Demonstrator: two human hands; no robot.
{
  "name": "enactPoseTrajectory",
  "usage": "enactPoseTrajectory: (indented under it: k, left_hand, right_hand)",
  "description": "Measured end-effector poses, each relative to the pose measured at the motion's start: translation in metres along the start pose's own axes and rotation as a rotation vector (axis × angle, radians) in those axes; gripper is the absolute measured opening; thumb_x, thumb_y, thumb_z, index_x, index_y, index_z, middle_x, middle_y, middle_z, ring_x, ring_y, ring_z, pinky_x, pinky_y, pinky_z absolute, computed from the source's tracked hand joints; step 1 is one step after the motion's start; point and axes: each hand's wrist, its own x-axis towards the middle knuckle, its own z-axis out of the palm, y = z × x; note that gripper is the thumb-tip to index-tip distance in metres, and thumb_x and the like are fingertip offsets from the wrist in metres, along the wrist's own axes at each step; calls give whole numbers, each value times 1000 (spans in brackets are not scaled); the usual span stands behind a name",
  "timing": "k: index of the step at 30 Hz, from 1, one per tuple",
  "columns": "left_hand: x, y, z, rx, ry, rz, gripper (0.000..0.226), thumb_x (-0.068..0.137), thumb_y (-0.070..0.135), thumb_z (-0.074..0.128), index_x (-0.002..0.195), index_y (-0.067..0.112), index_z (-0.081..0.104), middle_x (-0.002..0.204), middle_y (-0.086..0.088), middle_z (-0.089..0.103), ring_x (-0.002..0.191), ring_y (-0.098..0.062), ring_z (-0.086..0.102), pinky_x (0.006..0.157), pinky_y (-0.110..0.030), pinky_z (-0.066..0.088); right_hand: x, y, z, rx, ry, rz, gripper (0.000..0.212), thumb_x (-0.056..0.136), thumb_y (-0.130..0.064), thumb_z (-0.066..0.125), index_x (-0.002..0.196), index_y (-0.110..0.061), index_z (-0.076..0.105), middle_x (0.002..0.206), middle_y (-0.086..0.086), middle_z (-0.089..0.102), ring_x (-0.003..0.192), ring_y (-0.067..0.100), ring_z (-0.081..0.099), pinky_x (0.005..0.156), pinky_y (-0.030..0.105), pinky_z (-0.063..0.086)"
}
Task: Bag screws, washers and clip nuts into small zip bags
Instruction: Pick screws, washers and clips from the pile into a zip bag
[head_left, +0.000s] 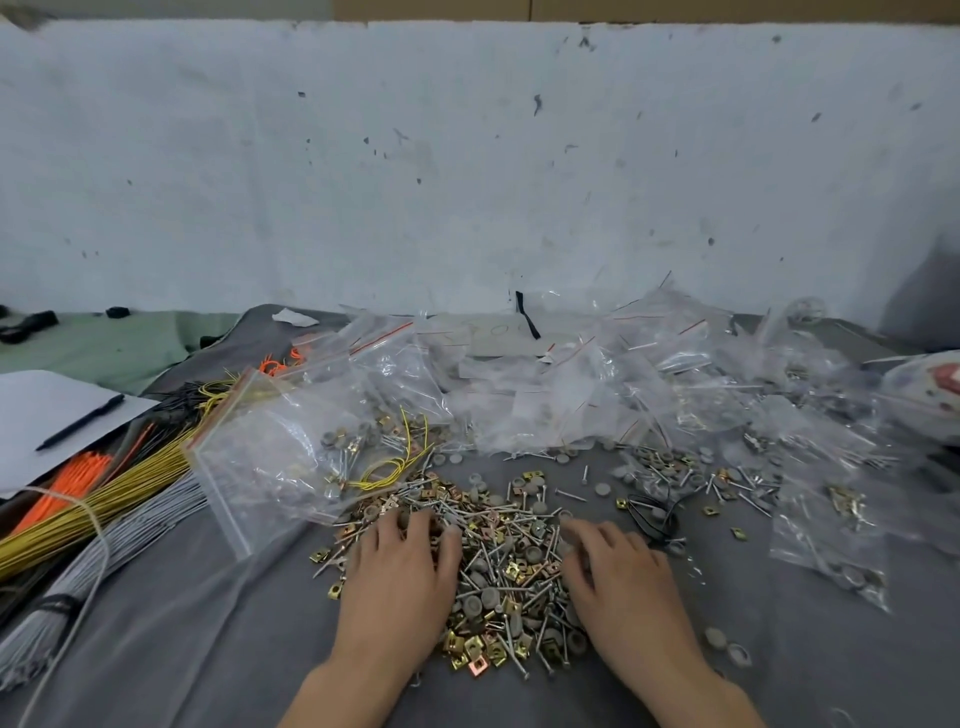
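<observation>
A loose heap of screws, grey washers and brass clip nuts (506, 577) lies on the grey cloth in front of me. My left hand (402, 577) rests palm down on the heap's left side, fingers spread and straight. On the right side my right hand (618, 577) lies the same way, fingers touching the parts. Neither hand holds anything. A large clear zip bag (270, 447) with some parts and yellow wire inside lies left of the heap. Many small filled zip bags (597, 384) are piled behind it.
Bundles of yellow, orange and grey wires (104, 504) lie at the left, beside white paper with a black pen (78, 415). More small filled bags (826, 525) and stray parts lie at the right. A pale wall (467, 156) stands behind the table.
</observation>
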Motion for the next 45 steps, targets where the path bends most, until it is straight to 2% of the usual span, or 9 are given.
enactPoseTrajectory:
  k: [3, 5, 7, 9, 19, 26, 34, 42, 45]
  left_hand:
    - [-2, 5, 4, -9, 12, 113, 48, 99, 58, 23, 135, 35, 44, 141, 2, 42, 131, -20, 39, 111, -34, 32]
    - [-5, 9, 7, -24, -6, 155, 57, 94, 65, 18, 137, 36, 42, 143, 5, 38, 134, -17, 34, 113, -34, 31]
    - [-7, 12, 10, 3, -18, 172, 64, 91, 69, 18, 142, 36, 37, 148, 6, 32, 139, -17, 27, 117, -34, 27]
    - [-7, 13, 12, 53, -25, 189, 65, 91, 70, 21, 144, 35, 33, 150, 5, 29, 141, -19, 25, 117, -35, 25]
    - [-2, 3, 6, 53, 29, 297, 53, 93, 65, 31, 138, 37, 38, 134, 11, 35, 126, -13, 32, 107, -26, 33]
    - [-1, 2, 7, -13, 35, 318, 45, 95, 61, 41, 133, 38, 43, 126, 12, 35, 120, -11, 32, 100, -24, 36]
    - [-4, 10, 2, -86, 17, 353, 32, 99, 43, 49, 129, 34, 48, 121, 9, 36, 115, -11, 39, 90, -24, 44]
    - [-4, 12, -2, -128, 19, 368, 29, 100, 21, 48, 127, 28, 51, 121, 7, 38, 111, -13, 41, 92, -26, 43]
    - [2, 12, -6, -143, 21, 316, 29, 100, 15, 46, 126, 24, 53, 123, 2, 42, 114, -16, 43, 96, -30, 43]
  right_hand:
    - [1, -9, 7, 80, -76, -58, 52, 103, -55, 25, 153, -41, 28, 151, -15, 41, 135, 11, 38, 113, 31, 27]
    - [1, -15, 13, 60, -149, -63, 59, 102, -61, 24, 157, -40, 18, 163, -10, 26, 148, 14, 26, 123, 36, 15]
    - [2, -20, 19, 8, -189, -63, 62, 101, -65, 22, 158, -41, 12, 168, -7, 15, 152, 16, 18, 124, 39, 8]
    - [3, -23, 21, 3, -195, -70, 61, 101, -64, 23, 157, -42, 13, 168, -5, 11, 152, 17, 17, 122, 38, 10]
    - [16, -26, 17, 201, -131, -74, 38, 101, -34, 49, 138, -42, 47, 135, -11, 37, 129, 12, 39, 108, 29, 34]
    - [24, -22, 12, 342, -90, -65, 36, 101, -9, 50, 120, -36, 66, 119, -12, 51, 119, 10, 51, 97, 22, 40]
    - [24, -21, 10, 414, 16, -34, 29, 102, -10, 53, 114, -28, 72, 112, -13, 58, 113, 11, 59, 87, 17, 37]
    - [25, -21, 2, 482, 76, -61, 30, 101, -7, 53, 106, -29, 73, 116, -9, 63, 104, 11, 59, 85, 21, 40]
    - [24, -21, 2, 450, 59, -96, 32, 102, -6, 52, 108, -30, 72, 116, -10, 59, 102, 9, 57, 81, 16, 39]
